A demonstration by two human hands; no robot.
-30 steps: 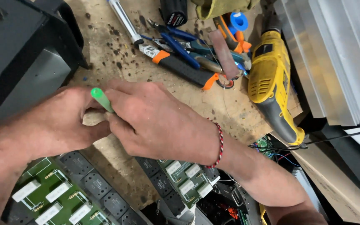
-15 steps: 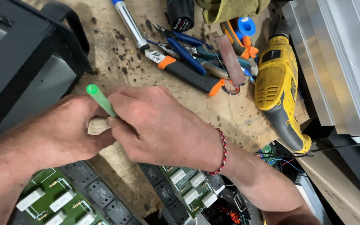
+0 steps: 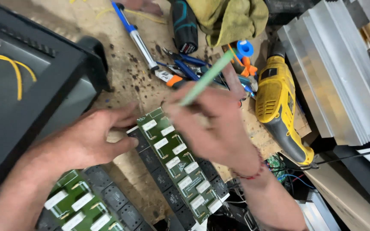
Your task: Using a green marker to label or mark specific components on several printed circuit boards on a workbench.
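Observation:
My right hand (image 3: 213, 128) is blurred with motion and grips a slim green-handled tool (image 3: 206, 78) that points up and to the right. It hovers over a long green circuit board (image 3: 176, 164) carrying white blocks and a row of black components. My left hand (image 3: 93, 139) rests on the worn wooden bench (image 3: 120, 60) with its fingers touching the board's upper left end. A second green circuit board (image 3: 82, 205) of the same kind lies under my left forearm at the lower left.
A yellow power drill (image 3: 281, 111) lies to the right. Blue-handled pliers (image 3: 189, 64), a blue-handled soldering iron (image 3: 135, 36), a black tool handle (image 3: 184, 25) and a yellow-green cloth (image 3: 232, 19) sit at the back. A black case (image 3: 26, 85) stands left, ribbed aluminium profiles (image 3: 339, 68) right.
My hands have come apart; they were clasped together around the green tool. The right hand has swung the tool up to the right, and the long circuit board beneath now shows.

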